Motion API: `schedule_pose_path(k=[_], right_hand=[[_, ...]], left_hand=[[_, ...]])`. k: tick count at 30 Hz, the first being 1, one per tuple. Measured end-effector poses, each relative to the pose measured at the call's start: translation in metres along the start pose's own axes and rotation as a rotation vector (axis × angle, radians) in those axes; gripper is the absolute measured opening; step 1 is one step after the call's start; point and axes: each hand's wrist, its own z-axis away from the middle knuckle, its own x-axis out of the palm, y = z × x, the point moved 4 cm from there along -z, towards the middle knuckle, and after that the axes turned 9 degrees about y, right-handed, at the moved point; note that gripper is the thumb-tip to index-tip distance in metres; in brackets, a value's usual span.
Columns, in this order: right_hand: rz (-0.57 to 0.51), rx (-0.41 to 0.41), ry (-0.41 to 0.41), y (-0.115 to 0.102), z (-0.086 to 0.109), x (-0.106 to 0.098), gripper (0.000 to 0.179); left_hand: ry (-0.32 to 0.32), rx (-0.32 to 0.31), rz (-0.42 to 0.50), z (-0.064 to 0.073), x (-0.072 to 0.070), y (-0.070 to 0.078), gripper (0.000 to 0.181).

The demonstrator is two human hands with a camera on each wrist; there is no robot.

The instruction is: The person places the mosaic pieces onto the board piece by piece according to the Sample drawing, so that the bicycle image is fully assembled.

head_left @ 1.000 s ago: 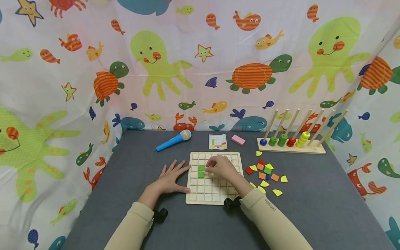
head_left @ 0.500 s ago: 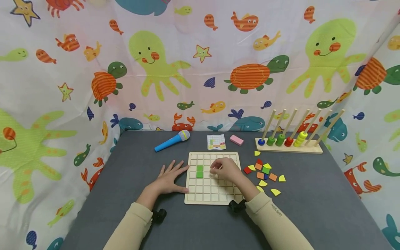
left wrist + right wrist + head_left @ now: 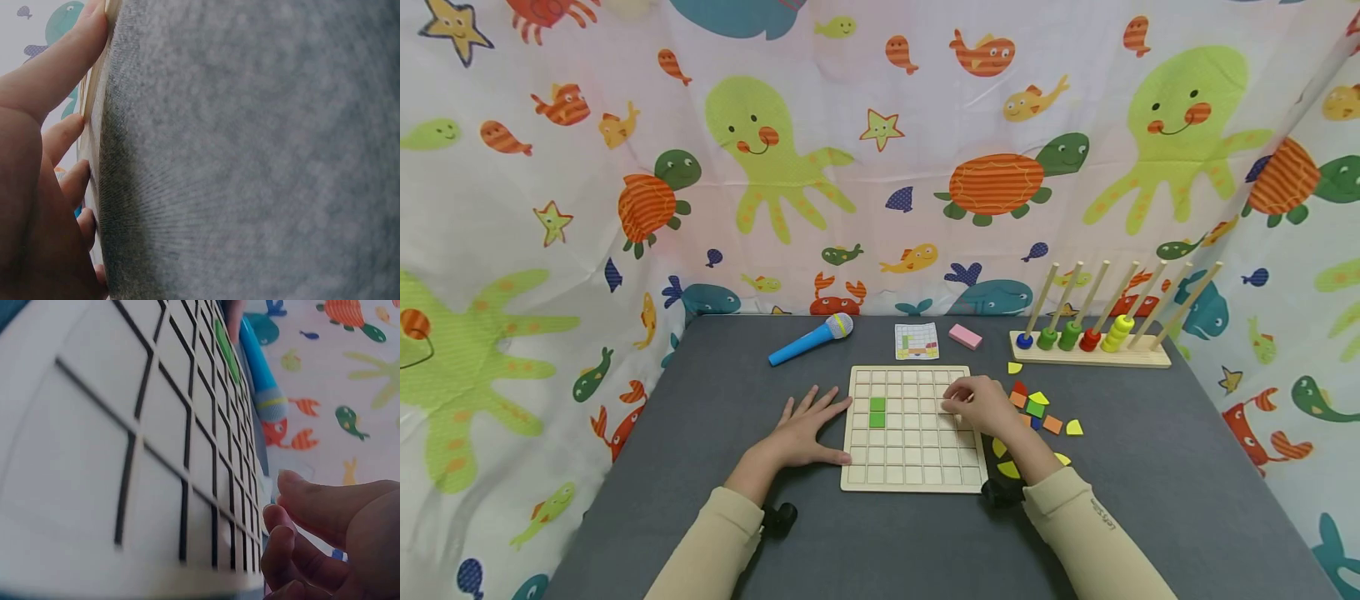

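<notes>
My left hand (image 3: pixel 805 433) lies spread at the left edge of the wooden grid board (image 3: pixel 917 476), with thumb and index fingertip right at its rim. In the left wrist view its fingers reach along the board's side. Two green square tiles (image 3: pixel 877 412) sit in neighbouring cells, one below the other, in the board's left part. Above the board's right side hovers my right hand (image 3: pixel 988 406), fingers loosely bent. The right wrist view shows its thumb and fingertips (image 3: pixel 289 478) beside the grid, with no tile visible between them.
Right of the board lie several loose orange, red, green, blue and yellow pieces (image 3: pixel 1052 425), partly hidden by the right forearm. Behind it are a pattern card (image 3: pixel 917 342), a pink eraser-like block (image 3: pixel 965 336) and a blue toy microphone (image 3: pixel 811 339). A peg stand (image 3: pixel 1090 357) with coloured rings stands back right.
My right hand has moved right, from beside the green tiles to the board's right side. Both green tiles stay in their cells. The left hand keeps its place at the board.
</notes>
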Motion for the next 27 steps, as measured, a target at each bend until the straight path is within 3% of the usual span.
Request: schedule_pose_path(k=[9,18,27], right_hand=[[0.055,0.063,0.052,0.029,-0.003,-0.033,0.021],[0.100,0.094,0.100,0.058,-0.018,-0.061,0.030],[0.270,0.153,0.091,0.082,-0.028,-0.071,0.050]], left_hand=[[-0.003,-0.007,-0.009,0.001,-0.002,0.001,0.108],[-0.009,-0.013,-0.019,0.001,-0.002,0.001,0.108],[-0.012,-0.016,-0.020,0.002,-0.003,0.004,0.107]])
